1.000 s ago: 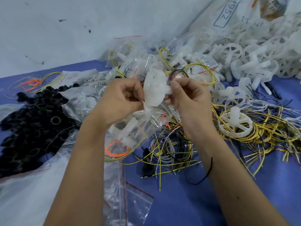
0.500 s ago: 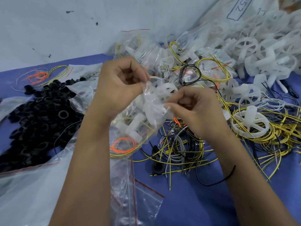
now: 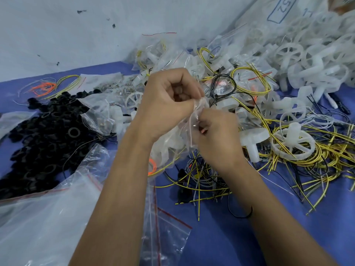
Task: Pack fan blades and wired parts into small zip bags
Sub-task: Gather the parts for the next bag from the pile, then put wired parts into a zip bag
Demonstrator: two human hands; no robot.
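My left hand (image 3: pixel 169 100) pinches the top edge of a small clear zip bag (image 3: pixel 172 143) held above the blue table. Just below and to the right, my right hand (image 3: pixel 217 135) pinches the same bag's mouth near its red zip line. White plastic parts and an orange and yellow wire coil (image 3: pixel 152 167) show through the bag. A loose white fan blade (image 3: pixel 293 144) lies to the right on yellow wires (image 3: pixel 326 150). More wired parts (image 3: pixel 201 181) lie beneath my hands.
A heap of black rings (image 3: pixel 38 135) covers the left. A big clear bag (image 3: pixel 44 217) and empty zip bags (image 3: pixel 165 237) lie in front. Packed bags (image 3: pixel 172 60) and a pile of white fan blades (image 3: pixel 311 54) fill the back right, against a pale wall.
The white fan blade that my right hand held at the bag's mouth has gone into the bag. Both hands have closed in on the bag's top edge.
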